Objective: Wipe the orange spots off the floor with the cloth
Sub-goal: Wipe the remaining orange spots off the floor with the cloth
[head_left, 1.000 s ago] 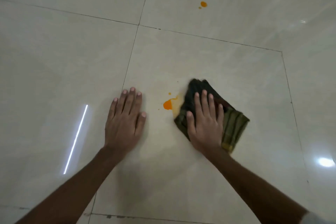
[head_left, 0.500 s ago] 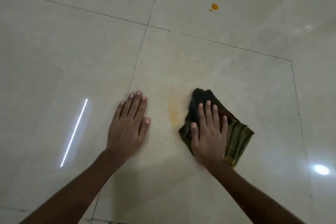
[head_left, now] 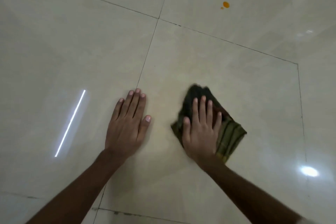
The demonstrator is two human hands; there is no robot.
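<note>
A dark green striped cloth [head_left: 227, 132] lies on glossy cream floor tiles [head_left: 200, 56] marked with orange spots [head_left: 226, 4].

Grout lines [head_left: 148, 52]: you see thin dark joints crossing near top centre, one running down toward the bottom edge
Bright streak [head_left: 70, 123]: you see a narrow white reflected line, slanted, on the glossy surface at left
Round glare [head_left: 309, 171]: you see a soft white light patch at lower right, just beside a joint
Chipped joint [head_left: 116, 212]: you see dark, ragged marks along the bottom seam
</note>
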